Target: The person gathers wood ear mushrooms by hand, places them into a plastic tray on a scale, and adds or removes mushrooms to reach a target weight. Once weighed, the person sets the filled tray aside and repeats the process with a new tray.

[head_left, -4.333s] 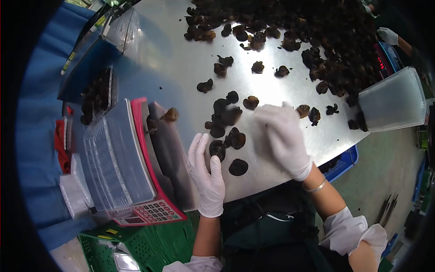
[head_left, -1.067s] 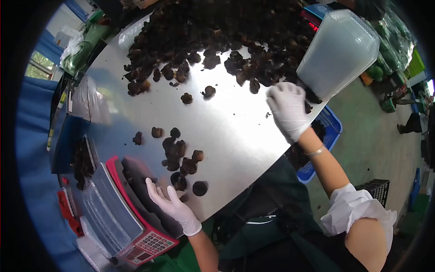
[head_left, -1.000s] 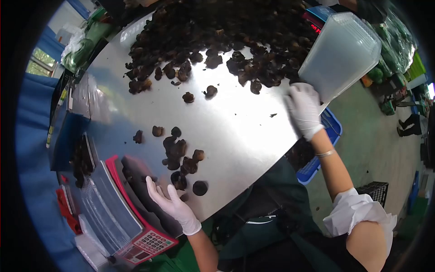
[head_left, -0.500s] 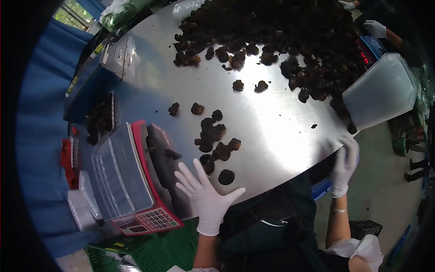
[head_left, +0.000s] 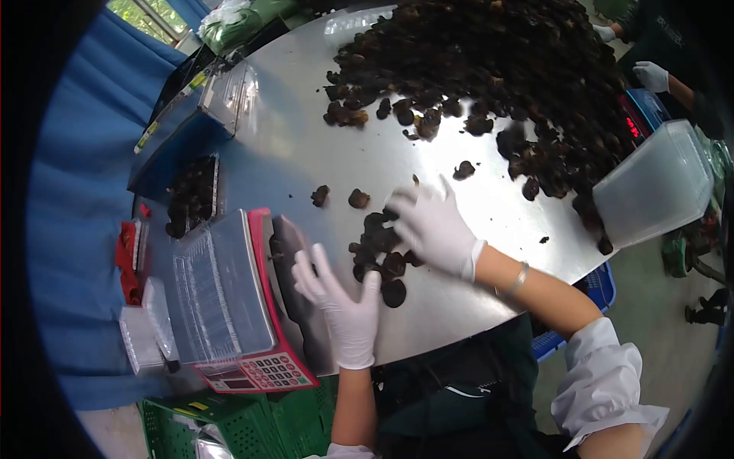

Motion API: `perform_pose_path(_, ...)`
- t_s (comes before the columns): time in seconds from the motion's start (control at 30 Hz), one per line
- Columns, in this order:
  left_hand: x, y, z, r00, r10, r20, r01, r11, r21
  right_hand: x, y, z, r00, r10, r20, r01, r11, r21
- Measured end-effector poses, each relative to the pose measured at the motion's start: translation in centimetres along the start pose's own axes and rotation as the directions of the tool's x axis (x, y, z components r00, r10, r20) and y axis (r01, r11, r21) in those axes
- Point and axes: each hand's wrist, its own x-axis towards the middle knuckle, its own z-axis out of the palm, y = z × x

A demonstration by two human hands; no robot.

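Observation:
Both my hands wear white gloves. My left hand (head_left: pixel 340 314) is open, with fingers spread and thumb apart, between the pink-framed scale and a small group of dark brown, wrinkled, roundish pieces (head_left: pixel 375 241). Their exact kind I cannot make out. Over the right side of this group reaches my right hand (head_left: pixel 436 229), slightly blurred, its fingers stretched out; nothing held shows in it. One flat round dark piece (head_left: pixel 393 293) lies nearest the table edge, close to my left thumb. Two single pieces, one of them a brownish piece (head_left: pixel 358 198), lie farther back.
A large heap of the same pieces (head_left: pixel 489 61) covers the back of the metal table (head_left: pixel 283 153). Stacked clear tubs (head_left: pixel 654 183) stand at the right edge. The scale (head_left: pixel 222 291) bears a clear lid-like tray. A co-worker's gloved hand (head_left: pixel 651 76) is at the far right.
My right hand has moved left from the table's right edge to the small group of pieces. My left hand has shifted little and stays spread. The whole view has shifted slightly.

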Motion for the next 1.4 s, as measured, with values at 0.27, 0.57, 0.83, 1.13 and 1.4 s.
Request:
perform_pose_path(0.27, 1.9, -1.8, 0.7, 0.991, -0.104, 0.090, 0.135, 0.851, -0.507, 7.0, 1.1, 1.6, 0.988, -0.089, -0.126, 0.132, 0.912, 0.388)
perform_pose_path(0.57, 1.6, -2.8, 1.1, 0.991, -0.132, -0.017, 0.086, 0.729, -0.680, 13.8, 0.2, 5.9, 0.772, -0.501, 0.392, 0.294, 0.827, 0.479)
perform_pose_path(0.83, 1.9, -1.8, 0.7, 0.980, 0.097, 0.176, 0.003, 0.868, -0.496, 0.6, -1.6, 2.1, 0.856, -0.498, 0.136, 0.306, 0.701, 0.644)
perform_pose_path(1.13, 1.6, -1.8, 0.4, 0.974, 0.144, 0.176, -0.051, 0.892, -0.448, 1.7, 3.9, 0.5, 0.982, -0.096, 0.164, 0.069, 0.984, 0.163)
perform_pose_path(1.4, 1.4, -1.8, 0.3, 0.981, 0.127, 0.145, -0.038, 0.865, -0.500, -0.5, 4.8, -1.2, 0.995, 0.094, -0.042, -0.102, 0.940, -0.325)
